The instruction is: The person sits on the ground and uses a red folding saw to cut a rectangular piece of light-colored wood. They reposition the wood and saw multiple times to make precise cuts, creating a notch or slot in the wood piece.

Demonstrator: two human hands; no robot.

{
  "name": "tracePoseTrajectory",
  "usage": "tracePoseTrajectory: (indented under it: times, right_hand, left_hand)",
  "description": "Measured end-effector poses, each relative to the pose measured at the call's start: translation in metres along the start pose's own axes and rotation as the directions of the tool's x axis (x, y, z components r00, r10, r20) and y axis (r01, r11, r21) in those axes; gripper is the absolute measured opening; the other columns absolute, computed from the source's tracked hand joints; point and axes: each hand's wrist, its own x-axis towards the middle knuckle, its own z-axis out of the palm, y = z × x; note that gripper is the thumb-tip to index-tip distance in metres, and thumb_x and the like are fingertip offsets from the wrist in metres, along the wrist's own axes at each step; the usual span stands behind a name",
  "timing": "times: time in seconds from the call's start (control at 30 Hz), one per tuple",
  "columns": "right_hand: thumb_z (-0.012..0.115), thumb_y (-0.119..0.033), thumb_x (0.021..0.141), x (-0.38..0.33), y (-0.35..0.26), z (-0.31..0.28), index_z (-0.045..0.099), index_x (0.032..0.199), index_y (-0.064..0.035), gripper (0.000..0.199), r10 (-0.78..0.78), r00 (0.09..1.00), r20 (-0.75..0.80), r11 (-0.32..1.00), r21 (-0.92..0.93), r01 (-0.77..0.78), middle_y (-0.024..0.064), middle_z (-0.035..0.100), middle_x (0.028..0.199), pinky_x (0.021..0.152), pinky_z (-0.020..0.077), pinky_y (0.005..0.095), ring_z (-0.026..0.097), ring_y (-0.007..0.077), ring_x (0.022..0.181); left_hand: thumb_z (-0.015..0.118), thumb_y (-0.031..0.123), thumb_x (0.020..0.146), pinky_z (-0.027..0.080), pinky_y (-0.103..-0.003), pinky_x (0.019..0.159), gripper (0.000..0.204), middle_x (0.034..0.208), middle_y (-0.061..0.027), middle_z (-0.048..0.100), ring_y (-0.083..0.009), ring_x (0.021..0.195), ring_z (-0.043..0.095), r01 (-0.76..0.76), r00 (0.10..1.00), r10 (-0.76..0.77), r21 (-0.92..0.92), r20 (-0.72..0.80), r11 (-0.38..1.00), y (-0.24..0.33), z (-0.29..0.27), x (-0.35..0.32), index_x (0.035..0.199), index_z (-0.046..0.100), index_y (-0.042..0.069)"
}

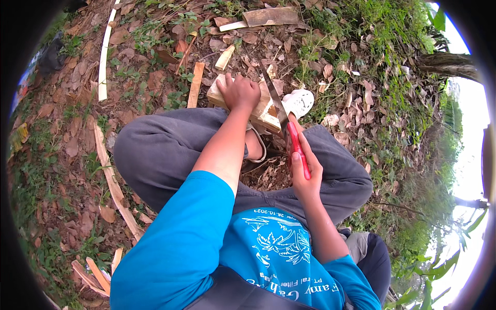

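Note:
A pale block of wood (217, 94) lies between my bent legs, near my feet. My left hand (242, 93) presses down on it, fingers curled over its top. At its right end, a second pale piece of wood (268, 121) shows under the blade. In my right hand (307, 174) is a red-handled handsaw (277, 101), its long, narrow blade pointing away and slightly left. The blade passes close along the right end of the wood; whether it touches is hard to tell. My fingers wrap round the handle, with the thumb along it.
A white shoe (299, 103) is just right of the blade. Cut wood pieces (196, 84) lie beyond my left knee, and a bark-covered slab (271, 16) farther off. Long strips (111, 181) stretch along the left. Dry leaves and grass cover the ground; a trunk (448, 65) stands far right.

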Motion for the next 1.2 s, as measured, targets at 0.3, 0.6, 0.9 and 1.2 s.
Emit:
tracePoseTrajectory:
  times: [0.3,0.6,0.9,1.2]
  right_hand:
    - [0.055,-0.023,0.106,-0.080,-0.053,-0.056,0.049,0.148,0.0058,0.051,0.067,0.998,0.021,0.992,-0.109,-0.065,0.0110,0.067,0.122,0.095,0.0477,0.0280,0.060,0.0125,0.103]
    - [0.060,-0.019,0.104,-0.017,-0.025,-0.023,0.053,0.146,0.0020,0.048,0.031,1.000,-0.006,0.999,0.015,-0.031,0.0030,0.067,0.106,0.078,0.0461,0.0206,0.055,0.0046,0.085]
    - [0.056,-0.017,0.104,-0.037,0.023,-0.009,0.048,0.150,0.0019,0.050,-0.046,0.999,-0.012,0.996,0.076,0.046,0.0060,0.067,0.113,0.079,0.0473,0.0227,0.057,0.0067,0.087]
    - [0.055,-0.011,0.103,-0.016,0.034,-0.006,0.050,0.146,0.0067,0.047,-0.080,0.997,0.000,0.979,0.189,0.079,0.0134,0.066,0.130,0.099,0.0471,0.0286,0.061,0.0140,0.111]
  left_hand:
    - [0.048,0.032,0.092,0.017,-0.064,0.120,0.039,0.117,-0.0038,0.071,-0.0274,0.134,0.047,0.002,1.000,-0.002,0.035,0.007,0.999,-0.004,-0.001,-0.002,0.093,0.080,0.010]
    - [0.047,0.033,0.092,0.018,-0.064,0.120,0.037,0.115,-0.0022,0.069,-0.0196,0.123,0.054,0.007,0.998,-0.008,0.003,0.058,1.000,-0.001,-0.003,0.004,0.094,0.078,0.012]
    - [0.058,0.028,0.093,0.024,-0.053,0.122,0.021,0.116,-0.0051,0.062,-0.0230,0.127,0.051,-0.051,0.999,0.048,-0.283,-0.021,0.958,-0.021,0.015,0.012,0.105,0.070,0.016]
    - [0.049,0.045,0.101,0.005,-0.062,0.124,0.054,0.157,-0.0111,0.042,-0.0369,0.152,0.025,-0.014,0.990,0.018,-0.034,0.138,0.999,-0.014,0.016,-0.012,0.145,0.056,0.013]
